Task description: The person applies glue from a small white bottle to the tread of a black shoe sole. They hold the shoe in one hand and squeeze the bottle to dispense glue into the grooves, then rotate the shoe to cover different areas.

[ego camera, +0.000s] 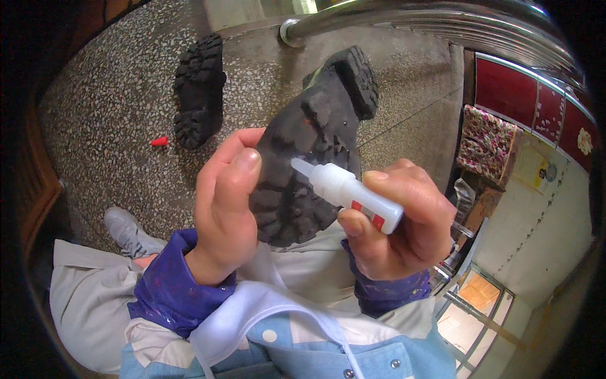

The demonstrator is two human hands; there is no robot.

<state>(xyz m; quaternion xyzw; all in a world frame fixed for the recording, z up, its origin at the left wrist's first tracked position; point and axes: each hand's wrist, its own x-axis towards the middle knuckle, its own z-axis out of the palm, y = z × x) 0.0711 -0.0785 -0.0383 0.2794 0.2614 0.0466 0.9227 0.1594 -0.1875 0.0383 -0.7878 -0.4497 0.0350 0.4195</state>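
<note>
A worn black rubber shoe sole with a lugged tread lies tilted across my lap, its heel end pointing away from me. Around its left edge, my left hand grips the sole, thumb on the tread side. Between thumb and fingers, my right hand pinches a small white plastic glue bottle with red marks. The bottle's uncapped nozzle points left, at or just above the tread; I cannot tell whether it touches.
Another black sole lies on the speckled terrazzo floor, with a small red cap beside it. A shiny metal rail crosses the top right. At right are a floral cushion and dark red panels.
</note>
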